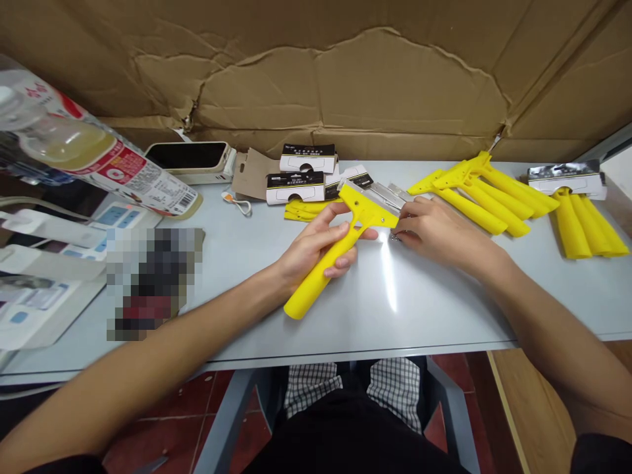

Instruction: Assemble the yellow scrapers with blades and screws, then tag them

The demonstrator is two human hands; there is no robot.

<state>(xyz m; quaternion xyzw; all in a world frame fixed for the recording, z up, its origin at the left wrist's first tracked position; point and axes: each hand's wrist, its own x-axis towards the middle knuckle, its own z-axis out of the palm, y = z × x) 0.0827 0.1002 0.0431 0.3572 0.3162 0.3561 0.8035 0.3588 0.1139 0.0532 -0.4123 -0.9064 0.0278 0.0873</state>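
Observation:
My left hand [320, 243] is wrapped around a yellow scraper [323, 276], near where its handle meets the wide head. The scraper is tilted, with its head up and to the right and a metal strip along the top edge. Just right of the head, my right hand [427, 227] rests low over the table with its fingers bent together. Tiny metal pieces [394, 237], perhaps screws, show at its fingertips. What those fingers hold is hidden. Behind the scraper head lie silvery metal strips [382, 193], partly covered by the right hand.
Several yellow scraper handles [494, 191] lie at the right, near a packaged bundle [575, 224]. Printed card sleeves [296, 187] sit at the back. On the left are a drink bottle [123, 164], a phone [190, 158] and a power strip [44, 276]. Cardboard [345, 85] walls the back.

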